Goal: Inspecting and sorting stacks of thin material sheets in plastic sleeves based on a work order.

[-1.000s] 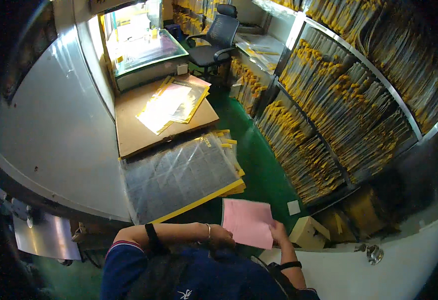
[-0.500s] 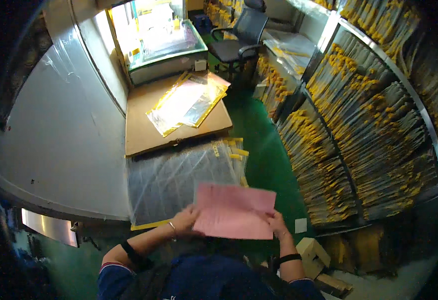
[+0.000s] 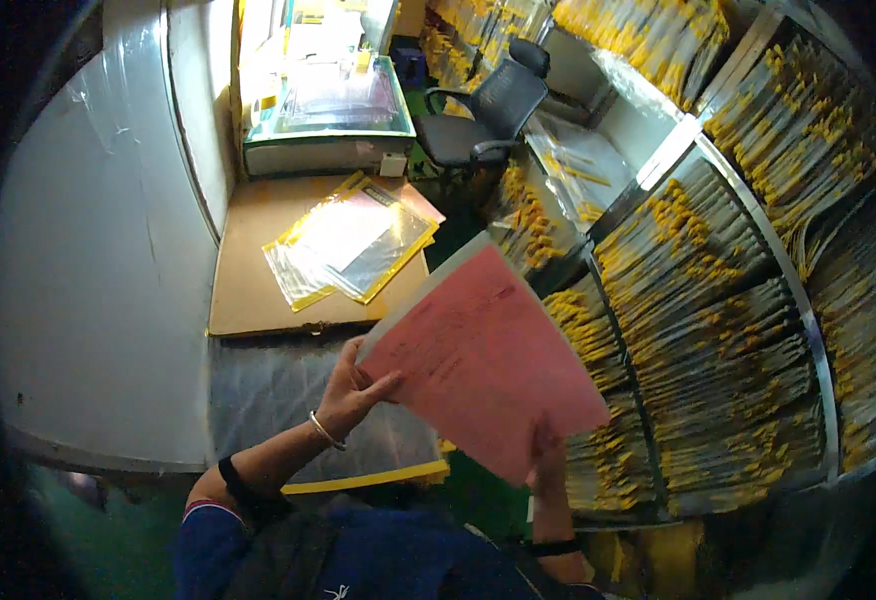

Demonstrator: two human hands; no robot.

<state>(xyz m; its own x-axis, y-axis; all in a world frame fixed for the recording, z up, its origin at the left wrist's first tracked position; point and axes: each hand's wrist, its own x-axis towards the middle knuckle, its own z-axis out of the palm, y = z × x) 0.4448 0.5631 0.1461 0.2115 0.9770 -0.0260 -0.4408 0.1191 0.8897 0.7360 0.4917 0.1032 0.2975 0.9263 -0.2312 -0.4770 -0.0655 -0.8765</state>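
Note:
A pink sheet of paper (image 3: 483,355) is held up in front of me, tilted with its right side lower. Faint print shows on it, and a pale border, perhaps another sheet behind it, runs along its upper edges. My left hand (image 3: 350,392) grips the left corner, thumb on the front and fingers behind. At the lower right edge my right hand (image 3: 548,452) closes on the sheet, its fingers dim and partly blurred. Beyond the paper, clear yellow-edged plastic sleeves (image 3: 388,265) lie overlapping on a brown board (image 3: 243,290), with white and pink paper among them.
Large clear sheets (image 3: 268,400) with a yellow edge lie below the board. A lit, green-rimmed table (image 3: 403,125) stands at the back, beside a black office chair (image 3: 498,110). Racks packed with yellow-tabbed sleeves (image 3: 718,350) fill the right. A grey panel (image 3: 88,270) stands left.
The pink sheet has risen and turned, its left side now higher than its right. Both hands moved with it, keeping their hold. My view has swung towards the racks on the right.

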